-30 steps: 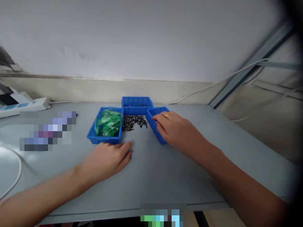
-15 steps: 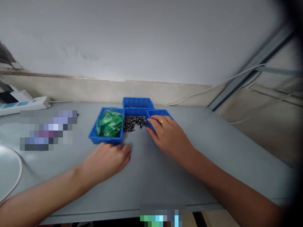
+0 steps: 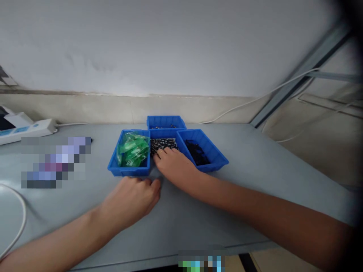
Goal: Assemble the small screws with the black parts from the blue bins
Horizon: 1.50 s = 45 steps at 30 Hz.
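My left hand (image 3: 138,196) is closed, fingers curled under, resting on the table in front of a blue bin that holds clear bags of green pieces (image 3: 134,149). Whatever it may hold is hidden. My right hand (image 3: 177,164), a ring on one finger, reaches over a pile of small dark screws (image 3: 164,143) between the bins. Its fingers are bent and slightly apart, touching the near side of the pile; the tips are hidden. Close to its right is a blue bin (image 3: 217,156) with black pieces inside. A third blue bin (image 3: 166,122), holding small metal parts, stands behind the pile.
A white power strip (image 3: 36,128) lies at the left, with a blurred-out object (image 3: 62,158) in front of it. A white cable (image 3: 24,211) loops at the left edge. Behind is a wall (image 3: 170,56); a metal frame bar (image 3: 283,90) slants up at the right.
My right hand has left the right-hand bin and moved left onto the screws, so that bin's black contents now show. My left hand stays closed in nearly the same place.
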Tool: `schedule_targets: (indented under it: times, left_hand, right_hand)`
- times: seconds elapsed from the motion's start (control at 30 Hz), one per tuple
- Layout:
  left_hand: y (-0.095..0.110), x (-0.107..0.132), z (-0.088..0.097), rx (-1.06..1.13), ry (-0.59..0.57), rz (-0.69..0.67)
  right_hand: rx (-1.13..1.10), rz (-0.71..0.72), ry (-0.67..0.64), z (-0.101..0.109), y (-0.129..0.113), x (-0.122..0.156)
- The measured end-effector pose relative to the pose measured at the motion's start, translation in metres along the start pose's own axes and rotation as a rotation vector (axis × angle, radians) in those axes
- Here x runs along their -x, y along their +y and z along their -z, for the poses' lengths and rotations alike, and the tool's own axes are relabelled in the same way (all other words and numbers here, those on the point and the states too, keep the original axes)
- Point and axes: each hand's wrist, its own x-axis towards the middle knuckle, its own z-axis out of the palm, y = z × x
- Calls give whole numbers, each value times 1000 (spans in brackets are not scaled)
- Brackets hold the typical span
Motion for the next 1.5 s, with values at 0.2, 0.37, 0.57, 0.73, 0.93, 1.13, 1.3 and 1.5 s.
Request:
schedule_targets:
  times: [0.2,0.37,0.57,0.73,0.93,1.13,1.3,1.5]
  left_hand:
    - [0,0,-2,-11,9,32]
    - [0,0,-4,-10,6,38]
    - [0,-1,-4,49,-73,122]
    - [2,-5,0,80,-168,228]
    - [-1,-9,4,187,-202,197]
    - [-1,-9,5,223,-246,164]
    - [-2,-6,5,232,-194,132]
    - [-4,-5,3,179,-152,123]
  right_hand:
    - [20,-18,41,-4,-3,-2]
    - [47,1,70,6,0,8]
    - [-179,199,62,13,-2,32]
    - [-495,134,38,2,6,41]
    - [-595,103,55,-1,8,44]
    - [-539,99,69,1,1,49]
    - [-626,52,20,9,4,48]
    - [-561,39,-3,11,5,48]
